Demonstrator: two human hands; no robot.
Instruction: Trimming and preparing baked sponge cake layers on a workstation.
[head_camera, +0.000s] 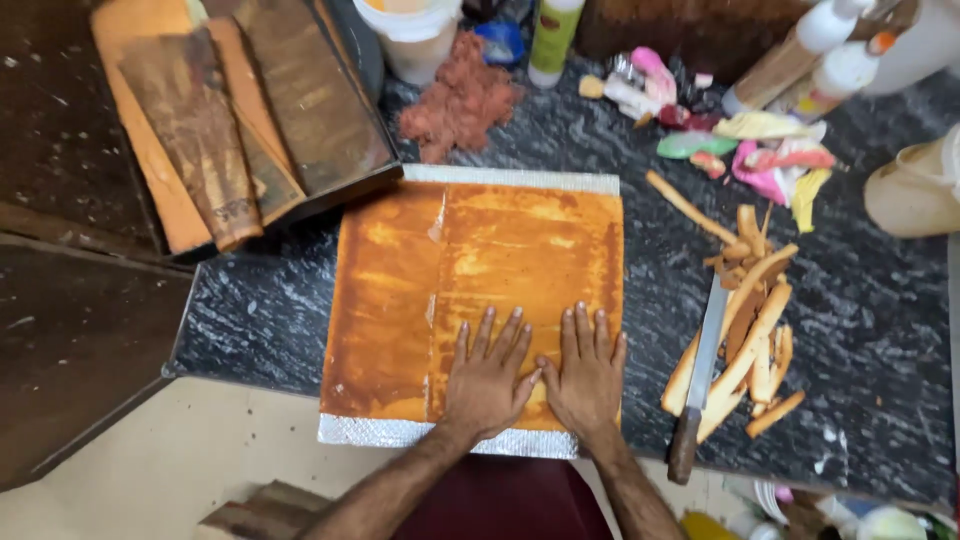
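Your left hand (487, 378) and right hand (585, 375) lie flat, fingers spread, pressed side by side on the golden-brown rectangular sponge sheet (470, 290), gripping nothing. The sheet rests on a silver foil board (510, 179); a wooden-handled knife (698, 375) lies among pale crust trimmings (750, 340) to your right.

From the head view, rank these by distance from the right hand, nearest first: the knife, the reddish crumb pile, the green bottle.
Measured from the right hand, flat on the orange cake sheet:
1. Knife: just to its right, beside the crust trimmings.
2. Reddish crumb pile: beyond the sheet's far edge, towards the left.
3. Green bottle: farthest, at the counter's back.
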